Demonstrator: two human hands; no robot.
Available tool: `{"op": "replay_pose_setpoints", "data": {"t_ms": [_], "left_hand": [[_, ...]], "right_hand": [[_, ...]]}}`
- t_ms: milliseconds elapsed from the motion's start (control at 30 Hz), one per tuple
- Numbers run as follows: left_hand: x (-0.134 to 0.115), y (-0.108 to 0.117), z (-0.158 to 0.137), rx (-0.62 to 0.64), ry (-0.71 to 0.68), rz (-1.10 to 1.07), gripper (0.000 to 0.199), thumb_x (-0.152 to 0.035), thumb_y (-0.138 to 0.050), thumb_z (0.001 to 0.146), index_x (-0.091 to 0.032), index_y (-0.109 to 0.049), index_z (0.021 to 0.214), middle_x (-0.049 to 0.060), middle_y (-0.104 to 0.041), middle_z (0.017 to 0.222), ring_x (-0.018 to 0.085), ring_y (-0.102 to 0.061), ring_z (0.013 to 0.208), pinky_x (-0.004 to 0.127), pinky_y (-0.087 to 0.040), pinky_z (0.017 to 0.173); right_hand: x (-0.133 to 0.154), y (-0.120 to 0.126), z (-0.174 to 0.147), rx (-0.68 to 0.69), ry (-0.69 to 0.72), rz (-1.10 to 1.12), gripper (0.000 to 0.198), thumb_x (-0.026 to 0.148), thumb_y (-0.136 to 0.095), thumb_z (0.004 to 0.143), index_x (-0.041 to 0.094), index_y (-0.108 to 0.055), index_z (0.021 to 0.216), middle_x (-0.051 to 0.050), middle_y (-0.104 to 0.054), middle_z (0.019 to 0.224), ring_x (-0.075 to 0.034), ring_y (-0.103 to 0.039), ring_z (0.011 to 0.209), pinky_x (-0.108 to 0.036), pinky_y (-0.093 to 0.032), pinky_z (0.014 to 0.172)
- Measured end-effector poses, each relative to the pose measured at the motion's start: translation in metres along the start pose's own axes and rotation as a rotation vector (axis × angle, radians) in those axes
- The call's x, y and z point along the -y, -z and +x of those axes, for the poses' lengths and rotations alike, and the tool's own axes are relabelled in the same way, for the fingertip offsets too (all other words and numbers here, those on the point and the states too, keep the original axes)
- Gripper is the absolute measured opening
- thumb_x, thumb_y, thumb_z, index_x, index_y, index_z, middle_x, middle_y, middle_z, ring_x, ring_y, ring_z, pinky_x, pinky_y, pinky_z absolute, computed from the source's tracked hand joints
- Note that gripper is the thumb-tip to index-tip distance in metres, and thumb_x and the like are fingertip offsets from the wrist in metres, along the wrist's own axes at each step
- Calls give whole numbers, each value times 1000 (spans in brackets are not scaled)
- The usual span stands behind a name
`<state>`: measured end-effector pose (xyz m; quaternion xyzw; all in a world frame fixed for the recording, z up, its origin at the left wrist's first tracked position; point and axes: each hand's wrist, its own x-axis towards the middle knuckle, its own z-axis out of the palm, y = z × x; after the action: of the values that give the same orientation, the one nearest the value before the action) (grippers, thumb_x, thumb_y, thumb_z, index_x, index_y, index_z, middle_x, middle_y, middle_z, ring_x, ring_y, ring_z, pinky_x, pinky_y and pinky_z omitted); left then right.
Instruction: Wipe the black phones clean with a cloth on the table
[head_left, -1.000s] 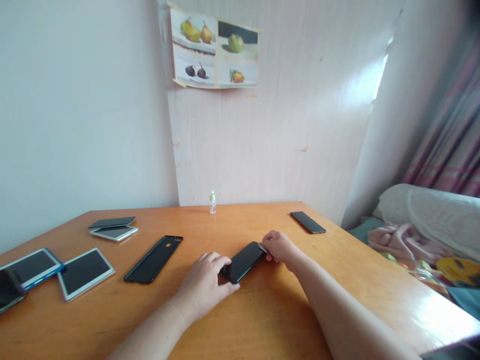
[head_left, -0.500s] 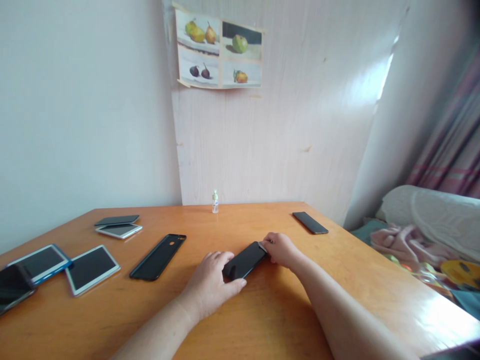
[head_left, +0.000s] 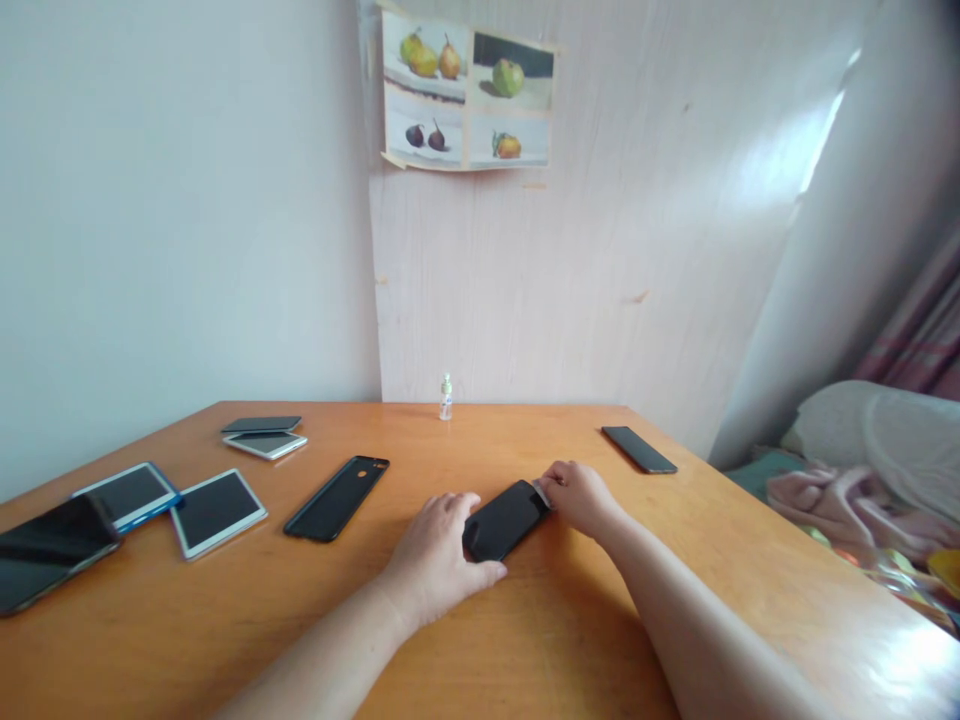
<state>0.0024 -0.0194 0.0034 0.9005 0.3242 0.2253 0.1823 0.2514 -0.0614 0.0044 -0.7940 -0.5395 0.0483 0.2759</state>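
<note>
Glossy orange-brown wooden table [head_left: 480, 655] before pale wall [head_left: 510, 280] with fruit pictures [head_left: 508, 85]. Smartphone [head_left: 506, 522] flat on it; left hand [head_left: 439, 550] curved around near end, grip unclear; right hand [head_left: 581, 497] pinching pale scrap [head_left: 541, 489] at far end. Bottle [head_left: 446, 400] label unreadable.

view: turned left | far-left black phone [head_left: 56, 552]: more visible | curtain [head_left: 919, 320]: less

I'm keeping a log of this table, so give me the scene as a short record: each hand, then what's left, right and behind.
Left hand: around the near-left end of a black phone
Right hand: pinching a small pale piece at the phone's far-right end
Left: black case, white-framed device, other screened devices
Right: dark slab, lying flat
Behind: small bottle, upright
</note>
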Motion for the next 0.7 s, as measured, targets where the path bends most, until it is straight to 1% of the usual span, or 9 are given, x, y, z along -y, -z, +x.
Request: {"op": "replay_pose_setpoints", "data": {"t_ms": [167,267,333,500,600,667,700], "left_hand": [[2,0,0,23,-17,37,77,-51,-77,64,-20,-49,129,12,-59,125,32,-53,117,43,-41,99],[3,1,0,28,-17,49,86,-60,-75,62,-20,-47,133,13,-56,129,33,-50,121,45,-40,101],[3,1,0,35,-21,55,87,-62,-75,62,-19,-47,132,13,-56,129,33,-49,121,45,-39,102],[4,-1,0,16,-35,56,73,-48,-77,63,-20,-51,125,11,-59,122,31,-53,114,42,-42,98],[5,-3,1,-23,-24,41,73,-44,-77,63,-18,-50,126,11,-61,119,31,-54,112,41,-43,97],[6,-4,2,-43,-14,31,75,-43,-77,63,-17,-48,128,12,-61,119,31,-55,111,42,-43,96],[7,-5,3,-49,-9,28,76,-43,-77,64,-17,-47,128,12,-61,120,31,-55,111,42,-43,96]], "right_hand": [[1,2,-1,-81,28,-46,10,25,-55,83,19,-63,86,-3,-65,76,-16,-57,72,-24,-33,61],[3,0,-4,-110,72,-79,8,22,-53,84,19,-61,87,-4,-64,85,-17,-57,80,-25,-35,67],[5,-2,-7,-106,103,-100,9,20,-53,84,19,-61,86,-5,-63,90,-17,-57,83,-25,-36,71],[19,-4,-18,-20,203,-142,14,17,-51,85,19,-65,85,-5,-63,89,-17,-59,84,-25,-38,75],[35,-4,-31,79,316,-165,20,19,-48,88,19,-67,87,-7,-66,89,-18,-61,87,-25,-41,77],[46,-4,-41,153,407,-160,26,23,-43,92,18,-69,92,-9,-69,97,-20,-62,95,-27,-43,83],[51,-4,-47,183,445,-150,30,25,-42,93,18,-70,97,-10,-70,105,-21,-62,102,-28,-44,87]]}}
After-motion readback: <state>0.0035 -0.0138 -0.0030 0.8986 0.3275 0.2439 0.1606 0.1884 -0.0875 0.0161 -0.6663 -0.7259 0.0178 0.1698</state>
